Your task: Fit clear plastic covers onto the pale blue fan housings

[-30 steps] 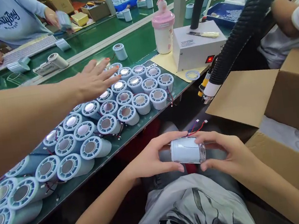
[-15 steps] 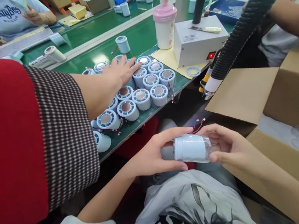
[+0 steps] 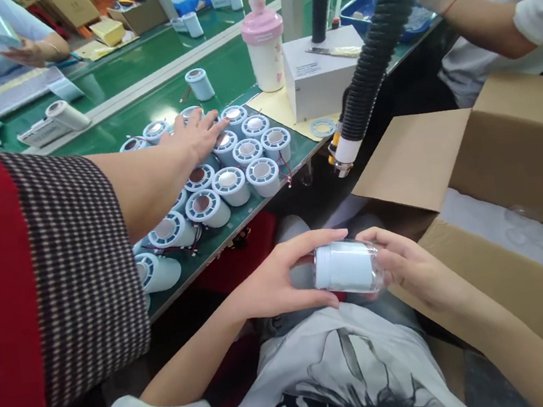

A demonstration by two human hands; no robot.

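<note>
Held sideways over the lap: cylinder (image 3: 345,267), long axis left-right, left hand (image 3: 275,282) and right hand (image 3: 409,270) pinching opposite ends.

— Cylinder (image 3: 344,267) in left hand (image 3: 273,284) and right hand (image 3: 412,268)?
— Matt pale plastic, clear glossy cap.
— Elsewhere?
— Glossy green bench (image 3: 133,81); matt brown cardboard box (image 3: 521,148); ribbed black hose (image 3: 374,41); shiny metallic discs atop grouped cylinders (image 3: 231,182).

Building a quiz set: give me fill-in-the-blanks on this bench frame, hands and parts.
1. Both hands, left hand and right hand, hold one white ____ over the lap.
2. The cardboard box stands on the person's ____ side.
3. The co-worker's hand rests on cylinders on the ____ bench.

Missing: cylinder; right; green
</note>
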